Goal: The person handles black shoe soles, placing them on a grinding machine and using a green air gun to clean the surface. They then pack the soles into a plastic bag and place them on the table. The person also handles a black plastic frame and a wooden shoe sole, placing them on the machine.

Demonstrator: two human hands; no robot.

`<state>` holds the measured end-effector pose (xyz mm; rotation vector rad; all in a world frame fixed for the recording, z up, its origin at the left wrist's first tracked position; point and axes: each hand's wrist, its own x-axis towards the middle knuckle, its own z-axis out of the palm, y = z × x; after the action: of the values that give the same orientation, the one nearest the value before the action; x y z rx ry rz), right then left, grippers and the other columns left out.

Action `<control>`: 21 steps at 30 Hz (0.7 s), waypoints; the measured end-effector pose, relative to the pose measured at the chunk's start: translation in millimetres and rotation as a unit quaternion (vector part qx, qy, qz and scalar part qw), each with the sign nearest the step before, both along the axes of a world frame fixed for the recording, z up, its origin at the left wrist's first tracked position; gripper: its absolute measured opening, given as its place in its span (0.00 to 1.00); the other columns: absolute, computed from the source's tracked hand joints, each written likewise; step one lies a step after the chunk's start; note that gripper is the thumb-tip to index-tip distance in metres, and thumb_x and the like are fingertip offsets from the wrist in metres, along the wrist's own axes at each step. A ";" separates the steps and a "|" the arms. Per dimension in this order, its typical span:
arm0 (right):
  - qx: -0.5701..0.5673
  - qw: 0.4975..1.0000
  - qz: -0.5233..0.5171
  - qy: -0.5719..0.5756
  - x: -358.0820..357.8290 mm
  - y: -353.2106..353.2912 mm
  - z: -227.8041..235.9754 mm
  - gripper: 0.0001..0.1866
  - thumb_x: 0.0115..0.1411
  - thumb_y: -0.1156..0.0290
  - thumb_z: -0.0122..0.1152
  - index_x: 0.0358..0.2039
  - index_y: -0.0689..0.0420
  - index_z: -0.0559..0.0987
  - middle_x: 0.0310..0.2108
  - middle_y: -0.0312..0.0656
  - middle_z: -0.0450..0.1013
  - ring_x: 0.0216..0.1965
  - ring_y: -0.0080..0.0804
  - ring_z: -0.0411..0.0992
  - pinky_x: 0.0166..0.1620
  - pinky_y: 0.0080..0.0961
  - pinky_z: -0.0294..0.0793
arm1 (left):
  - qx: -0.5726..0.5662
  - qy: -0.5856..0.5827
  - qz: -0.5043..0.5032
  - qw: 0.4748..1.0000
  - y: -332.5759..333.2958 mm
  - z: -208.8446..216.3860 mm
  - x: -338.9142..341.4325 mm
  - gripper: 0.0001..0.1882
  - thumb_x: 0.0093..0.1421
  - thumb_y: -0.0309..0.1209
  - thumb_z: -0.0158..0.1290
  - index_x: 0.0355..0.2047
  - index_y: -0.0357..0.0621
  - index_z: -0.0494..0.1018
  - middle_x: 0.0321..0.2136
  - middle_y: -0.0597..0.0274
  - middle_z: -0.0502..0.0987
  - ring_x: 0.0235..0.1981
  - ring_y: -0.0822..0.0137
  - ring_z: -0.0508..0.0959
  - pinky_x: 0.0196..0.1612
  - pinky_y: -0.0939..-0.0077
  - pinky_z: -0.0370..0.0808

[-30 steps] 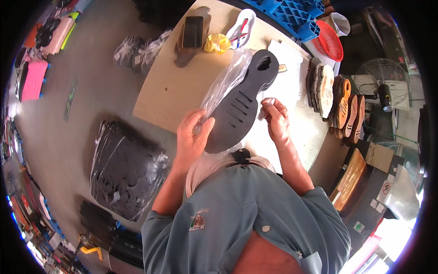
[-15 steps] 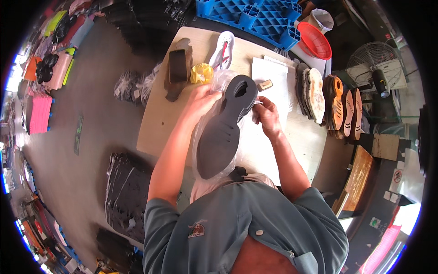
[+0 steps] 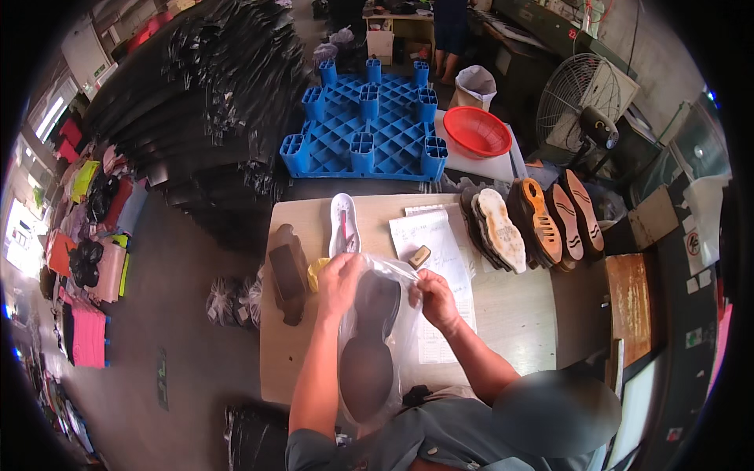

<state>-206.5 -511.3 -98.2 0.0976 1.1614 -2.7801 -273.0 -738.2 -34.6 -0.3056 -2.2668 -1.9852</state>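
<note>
A dark grey shoe sole (image 3: pixel 367 377) lies inside a clear plastic bag (image 3: pixel 404 345), which I hold upright over the near side of the table. My left hand (image 3: pixel 339 284) pinches the left side of the bag's mouth. At the right side of the mouth, my right hand (image 3: pixel 437 300) has its fingers closed on the plastic. Beyond my left hand is a white shoe sole (image 3: pixel 335 216) with something red in it. Partly hidden beside that hand sits a yellow object (image 3: pixel 316 275). A small tan block (image 3: pixel 420 256) rests on written papers (image 3: pixel 436 235) beyond my right hand.
A dark phone-like slab (image 3: pixel 287 271) lies on a dark piece at the table's (image 3: pixel 510 345) left. Several soles (image 3: pixel 540 224) stand along the right edge. Behind are a blue pallet (image 3: pixel 381 133), a red basket (image 3: pixel 477 132) and a fan (image 3: pixel 577 102). Black sheeting (image 3: pixel 196 102) fills the back left.
The sole was partly outside the plastic and now sits inside the bag. Both hands have come to the bag's mouth, stretching it between them. The view has tilted up.
</note>
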 end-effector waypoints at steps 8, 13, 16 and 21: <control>0.527 0.825 0.025 0.204 31.0 1.7 110.2 0.25 0.57 0.68 0.74 0.52 0.61 0.74 0.47 0.45 0.76 0.44 0.41 0.77 0.44 0.36 0.78 | -0.086 0.088 0.000 0.992 -1.5 73.5 80.8 0.05 0.68 0.26 0.62 0.38 0.36 0.80 0.27 0.59 0.78 0.27 0.67 0.76 0.34 0.72 0.73; 0.640 0.684 -0.091 0.339 9.1 -36.6 126.0 0.39 0.47 0.71 0.79 0.59 0.59 0.70 0.53 0.54 0.72 0.54 0.60 0.72 0.54 0.49 0.76 | -0.128 0.102 -0.010 0.986 3.3 80.2 100.5 0.07 0.66 0.26 0.64 0.42 0.38 0.81 0.29 0.58 0.80 0.28 0.63 0.78 0.35 0.68 0.75; 0.630 0.695 -0.052 0.343 -1.3 -41.9 128.7 0.27 0.51 0.76 0.69 0.54 0.58 0.75 0.44 0.52 0.76 0.47 0.59 0.75 0.49 0.47 0.78 | -0.146 0.090 0.019 0.985 -5.0 73.8 113.2 0.15 0.61 0.27 0.67 0.47 0.40 0.80 0.36 0.53 0.81 0.34 0.55 0.80 0.38 0.63 0.78; 0.660 0.644 -0.062 0.383 -6.3 -31.1 164.7 0.20 0.52 0.81 0.62 0.48 0.60 0.80 0.37 0.52 0.78 0.38 0.59 0.78 0.42 0.50 0.79 | -0.257 0.083 0.080 0.959 -26.0 41.9 144.7 0.20 0.58 0.29 0.68 0.50 0.41 0.79 0.40 0.50 0.79 0.37 0.50 0.81 0.41 0.58 0.78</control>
<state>-212.8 -542.4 66.5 -0.9518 3.1353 -1.2697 -128.4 -764.2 7.3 -0.3041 -2.5636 -1.2194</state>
